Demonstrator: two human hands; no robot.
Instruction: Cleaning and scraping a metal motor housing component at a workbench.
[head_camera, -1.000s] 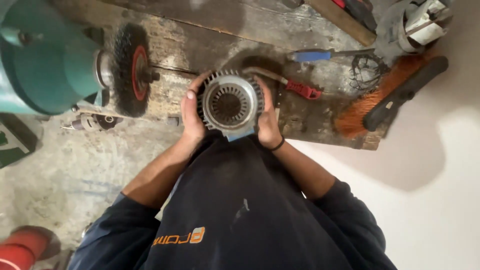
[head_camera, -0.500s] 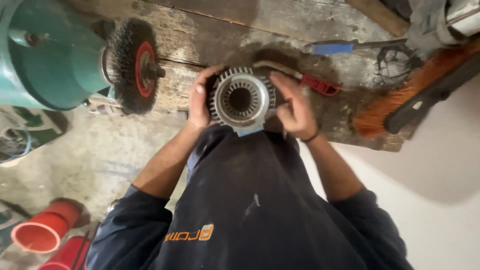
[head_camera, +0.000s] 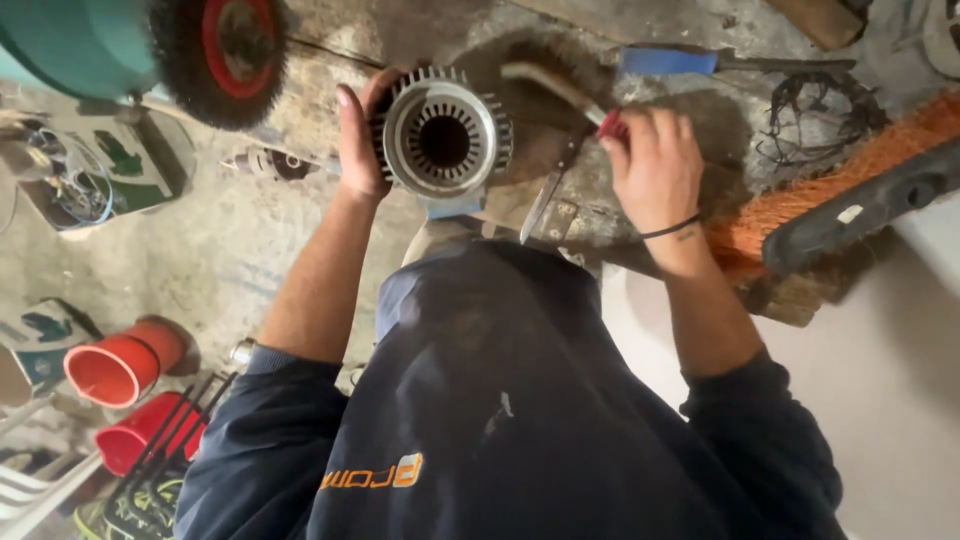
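The left hand (head_camera: 358, 140) was closed around the rim of a finned motor stator housing (head_camera: 442, 140), fingers curled over its nine o'clock edge, holding it upright at the near edge of the worn wooden workbench (head_camera: 560, 200). The housing's round bore faced the camera, with the slotted lamination ring visible inside and a small blue-grey base plate (head_camera: 455, 207) at its six o'clock.

The right hand (head_camera: 655, 165) sat at three o'clock of the housing, apart from it, its fingers curled over the red handle (head_camera: 612, 125) of a hand wire brush (head_camera: 545, 85). The brush's wooden back ran from the hand toward eleven o'clock, ending just above the housing at its one o'clock. A black band circled the right wrist. A thin metal blade (head_camera: 545, 195) lay on the bench between the housing and the right hand, pointing toward six o'clock.

At ten o'clock of the housing stood a wire wheel with a red hub (head_camera: 225, 50) mounted on a teal bench grinder (head_camera: 80, 45). A blue-handled screwdriver (head_camera: 680, 62) lay at one o'clock, and an orange-bristled broom head (head_camera: 830, 200) lay at three o'clock beyond the right hand. Red plastic cups (head_camera: 125, 365) sat on the floor at eight o'clock.
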